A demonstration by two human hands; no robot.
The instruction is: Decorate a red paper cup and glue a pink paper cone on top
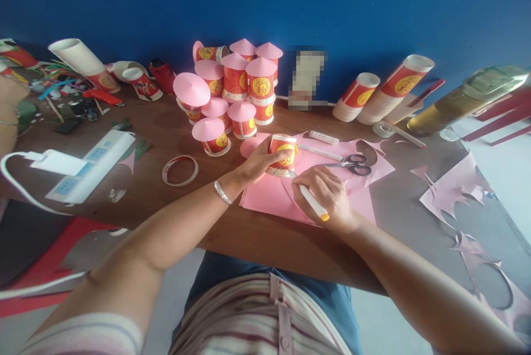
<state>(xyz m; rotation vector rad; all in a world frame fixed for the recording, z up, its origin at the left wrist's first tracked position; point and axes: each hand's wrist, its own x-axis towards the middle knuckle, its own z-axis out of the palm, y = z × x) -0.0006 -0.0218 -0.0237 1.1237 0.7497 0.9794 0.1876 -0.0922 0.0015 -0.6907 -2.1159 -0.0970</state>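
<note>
My left hand [258, 162] grips a red paper cup [284, 153] with a yellow emblem, standing upside down on a pink paper sheet [269, 194]. My right hand [327, 196] is closed round a white pen with a yellow end [312, 202], its tip pointing at the foot of the cup. Scissors [350, 164] lie on the pink sheet just beyond my right hand. A white cap or stick [323, 137] lies further back.
A cluster of red cups with pink cone lids [232, 92] stands behind. Stacked cups [381, 92] lie at the right, a bottle [464, 98] beside them. A white power strip [89, 164] and a tape ring [180, 170] sit at the left. Pink offcuts [452, 189] lie at the right.
</note>
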